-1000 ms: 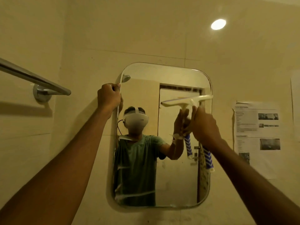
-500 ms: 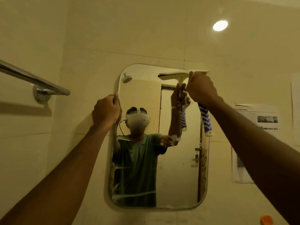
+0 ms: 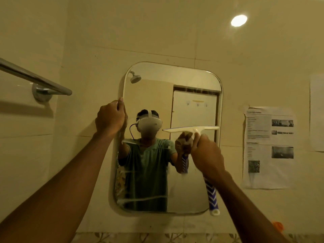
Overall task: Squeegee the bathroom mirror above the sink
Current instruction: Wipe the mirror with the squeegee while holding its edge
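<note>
A rounded rectangular mirror [image 3: 192,81] hangs on the cream tiled wall. My left hand [image 3: 111,118] grips its left edge about a third of the way down. My right hand [image 3: 206,155] is closed around a squeegee [image 3: 192,129]. Its pale blade lies level against the right half of the glass at mid height. The blue and white zigzag handle [image 3: 212,195] sticks out below my wrist. Soapy streaks cross the lower left part of the glass. The reflection shows a person in a green shirt with a headset.
A chrome towel bar [image 3: 35,79] juts from the left wall toward the mirror. A printed paper sheet [image 3: 268,146] is stuck on the wall to the right. A round ceiling light [image 3: 238,20] glows at top right. An orange object [image 3: 278,226] peeks in at bottom right.
The squeegee went up to the mirror's top edge and has now come down to mid height on the right side. My left hand slid a little lower along the left edge.
</note>
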Available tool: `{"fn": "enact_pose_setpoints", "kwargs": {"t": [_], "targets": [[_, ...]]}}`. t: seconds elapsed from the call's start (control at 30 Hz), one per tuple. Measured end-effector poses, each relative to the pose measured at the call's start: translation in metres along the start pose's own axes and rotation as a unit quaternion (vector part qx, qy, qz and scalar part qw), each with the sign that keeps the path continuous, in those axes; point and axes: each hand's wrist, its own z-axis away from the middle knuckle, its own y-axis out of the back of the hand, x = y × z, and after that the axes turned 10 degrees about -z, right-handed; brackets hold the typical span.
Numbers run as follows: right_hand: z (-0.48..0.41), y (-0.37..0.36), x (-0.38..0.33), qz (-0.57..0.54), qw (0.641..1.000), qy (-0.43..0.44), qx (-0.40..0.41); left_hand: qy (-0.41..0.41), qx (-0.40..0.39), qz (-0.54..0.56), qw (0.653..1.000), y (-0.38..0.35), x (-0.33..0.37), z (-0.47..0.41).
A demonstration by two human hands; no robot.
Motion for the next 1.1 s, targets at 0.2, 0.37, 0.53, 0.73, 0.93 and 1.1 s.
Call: {"fn": "enact_pose_setpoints", "kwargs": {"t": [0.2, 0.37, 0.53, 0.73, 0.93, 1.1], "targets": [[-0.09, 0.048, -0.045, -0.044, 0.994, 0.029, 0.097, 0.005, -0.014, 0.013, 1.0, 0.001, -0.006, 0.014], [-0.076, 0.026, -0.024, -0.066, 0.996, -0.003, 0.061, -0.003, -0.014, 0.018, 1.0, -0.002, -0.012, 0.024], [0.006, -0.01, 0.008, -0.057, 0.997, -0.007, 0.054, 0.003, -0.013, 0.025, 1.0, -0.002, -0.011, 0.025], [0.079, -0.034, 0.038, -0.046, 0.998, -0.03, -0.006, 0.009, -0.025, 0.055, 0.998, 0.0, -0.011, 0.033], [0.023, -0.006, 0.01, -0.051, 0.997, 0.006, 0.055, -0.01, -0.013, 0.087, 0.996, 0.005, -0.009, 0.039], [-0.036, 0.01, -0.019, -0.055, 0.997, 0.012, 0.061, -0.018, -0.019, 0.083, 0.996, 0.004, -0.012, 0.037]]}}
